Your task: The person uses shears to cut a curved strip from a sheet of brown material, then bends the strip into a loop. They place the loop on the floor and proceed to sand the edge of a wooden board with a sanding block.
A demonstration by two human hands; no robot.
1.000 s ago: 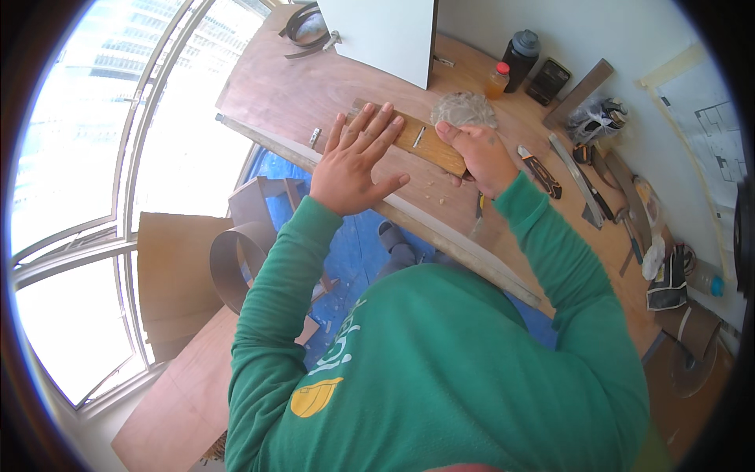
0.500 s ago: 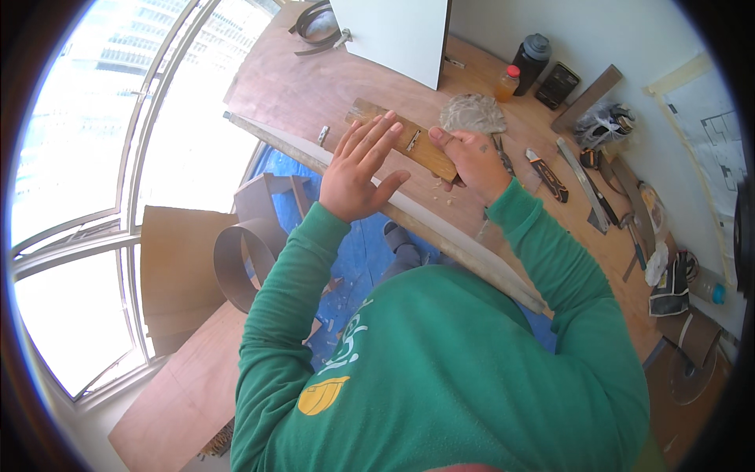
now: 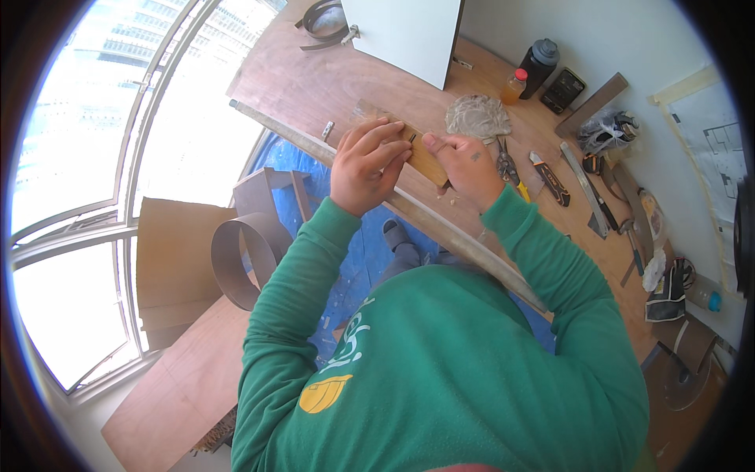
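Broad brown table [image 3: 314, 79] across the upper part of the view, window light beyond its left edge. At the far edge, a white panel [image 3: 405, 35] upright, with a dark curved strip [image 3: 322, 20] beside it. Along the right edge, a scatter of tools: snips [image 3: 507, 167], utility knife [image 3: 549, 178], long metal rule [image 3: 583, 189], hammer [image 3: 631, 240]; toward the far right corner, a dark bottle [image 3: 539, 67], a small orange bottle [image 3: 514, 86] and a crumpled wad of mesh [image 3: 477, 118].

Close to the near edge, a flat yellowish wooden block [image 3: 425, 160], likely a small hand plane, lying on the table between both hands. Left hand [image 3: 363, 169] spread over its near-left side, fingers half curled and pressing down, not wrapped round it. Right hand [image 3: 465, 167] closed on the block's right end, thumb and fingertips pinching near the dark slot in its top.

Seemingly mid-adjustment of the block rather than a working stroke. Next move likely to call for steady downward pressure from the left and fine, small corrections from the right fingertips.
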